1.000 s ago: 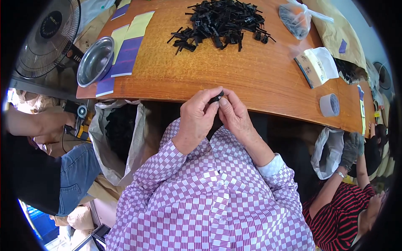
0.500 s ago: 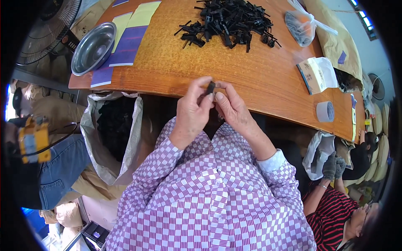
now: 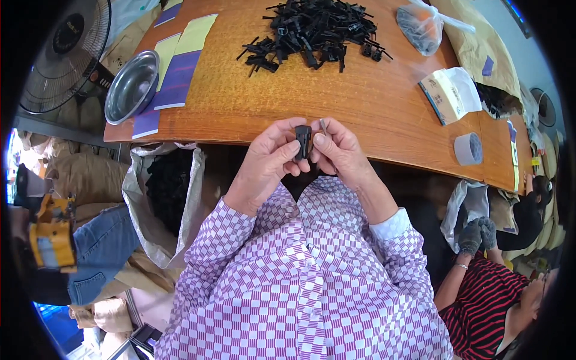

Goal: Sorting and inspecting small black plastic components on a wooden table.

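Just in front of the table's near edge, my left hand (image 3: 262,163) pinches a small black plastic part (image 3: 303,139) between thumb and fingers, holding it upright. Close beside it on the right, my right hand (image 3: 347,155) grips a thin greyish tool (image 3: 323,125), whose tip shows above the thumb; the rest is hidden in the fingers. Whether the tool touches the part, I cannot tell. Farther back on the wooden table (image 3: 240,102) lies a heap of similar black plastic parts (image 3: 318,33).
A metal bowl (image 3: 133,87) sits at the table's left, by purple and yellow sheets (image 3: 180,78). Rightward are a tied plastic bag (image 3: 420,30), a small box (image 3: 449,96) and a tape roll (image 3: 468,149). An open white sack (image 3: 195,198) stands lower left. Another person's gloved hands (image 3: 477,234) show right.
My hands have turned the black part so that more of its face shows. My right hand has shifted slightly right, and the thin tool's tip now shows. The view has shifted a little.
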Demonstrator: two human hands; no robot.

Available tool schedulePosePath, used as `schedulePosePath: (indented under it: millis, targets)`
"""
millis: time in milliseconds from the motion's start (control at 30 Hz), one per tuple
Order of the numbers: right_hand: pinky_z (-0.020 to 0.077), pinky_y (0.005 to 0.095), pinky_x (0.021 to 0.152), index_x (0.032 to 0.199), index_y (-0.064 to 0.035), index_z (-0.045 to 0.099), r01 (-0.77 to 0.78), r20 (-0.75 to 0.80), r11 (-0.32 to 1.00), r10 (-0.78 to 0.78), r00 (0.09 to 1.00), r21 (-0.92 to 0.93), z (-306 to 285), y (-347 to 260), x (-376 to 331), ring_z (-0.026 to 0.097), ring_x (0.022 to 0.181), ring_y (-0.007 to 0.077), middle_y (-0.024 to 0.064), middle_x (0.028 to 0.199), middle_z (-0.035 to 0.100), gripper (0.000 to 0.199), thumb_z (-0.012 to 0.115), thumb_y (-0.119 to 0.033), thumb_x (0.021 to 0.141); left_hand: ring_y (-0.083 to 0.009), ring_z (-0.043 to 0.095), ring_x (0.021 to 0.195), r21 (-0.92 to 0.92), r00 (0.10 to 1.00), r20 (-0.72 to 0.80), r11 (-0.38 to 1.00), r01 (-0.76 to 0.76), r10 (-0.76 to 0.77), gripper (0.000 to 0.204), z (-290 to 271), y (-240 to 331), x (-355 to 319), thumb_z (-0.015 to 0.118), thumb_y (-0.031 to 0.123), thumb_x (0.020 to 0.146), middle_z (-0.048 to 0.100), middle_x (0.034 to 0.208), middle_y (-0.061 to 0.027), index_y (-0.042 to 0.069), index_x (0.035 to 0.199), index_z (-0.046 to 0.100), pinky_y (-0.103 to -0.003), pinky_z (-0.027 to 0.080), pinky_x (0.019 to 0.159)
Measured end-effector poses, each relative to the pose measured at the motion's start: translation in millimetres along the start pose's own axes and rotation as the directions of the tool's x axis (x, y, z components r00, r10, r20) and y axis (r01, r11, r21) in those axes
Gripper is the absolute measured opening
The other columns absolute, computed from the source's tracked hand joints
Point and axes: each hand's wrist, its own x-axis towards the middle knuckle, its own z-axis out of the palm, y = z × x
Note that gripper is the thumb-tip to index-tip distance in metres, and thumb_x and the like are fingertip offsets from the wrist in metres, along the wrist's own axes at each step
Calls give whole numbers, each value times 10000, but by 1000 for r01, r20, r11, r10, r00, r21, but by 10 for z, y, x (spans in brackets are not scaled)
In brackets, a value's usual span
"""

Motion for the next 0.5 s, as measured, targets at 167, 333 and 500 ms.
schedulePosePath:
  millis: [167,333,500]
  targets:
    - [227,168,400,959,-94,555,-22,20,1000,22,1000,-13,-56,-38,-76,337,454,12,-57,619,478,127,563,-218,934,-123,602,690,159,999,-6,986,54,-53,396,125,-8,34,557,59,898,593,1014,-86,18,1277,447,-199,485,589]
    - [245,169,431,922,-91,559,90,20,983,-88,996,-157,-140,108,-112,334,486,12,-67,610,445,131,558,-222,939,-75,558,671,593,992,93,796,-122,83,441,189,-172,86,516,-44,866,587,985,-49,12,1292,417,-190,452,576]
    - [344,184,531,930,-52,536,42,-6,916,-49,999,-399,-116,76,-238,411,602,30,-37,686,468,178,462,-205,984,-69,566,686,668,996,35,739,-88,87,421,249,-162,71,483,-60,877,568,922,-49,26,1279,390,-187,458,575]
